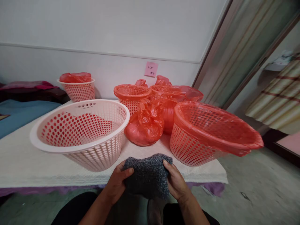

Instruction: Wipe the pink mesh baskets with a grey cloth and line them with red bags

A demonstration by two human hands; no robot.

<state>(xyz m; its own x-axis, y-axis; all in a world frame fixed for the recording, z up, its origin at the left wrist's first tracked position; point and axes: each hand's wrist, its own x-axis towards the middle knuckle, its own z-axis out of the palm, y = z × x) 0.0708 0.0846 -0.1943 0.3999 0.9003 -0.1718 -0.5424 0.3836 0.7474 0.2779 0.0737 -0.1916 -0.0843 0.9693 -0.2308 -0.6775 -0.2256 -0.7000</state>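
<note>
A dark grey speckled piece of fabric [147, 176], knitted in look, is stretched between my two hands just in front of the table's near edge. My left hand [118, 181] pinches its left side with the thumb on top. On the right side, my right hand [175, 179] grips it the same way, thumb over the upper corner. Its exact kind I cannot make out. Closest beyond it are a pink plastic basket [100, 156] on the left, a knotted red plastic bag [144, 129] in the middle, and a basket lined with red plastic [189, 150] on the right.
Behind stand another red-lined basket [128, 104], more red bags [167, 109] and a small basket [79, 90] at the back left. A pink note [151, 69] sticks to the wall. Blue cloth [25, 111] lies at the left. The white table cover [18, 165] ends near my knees.
</note>
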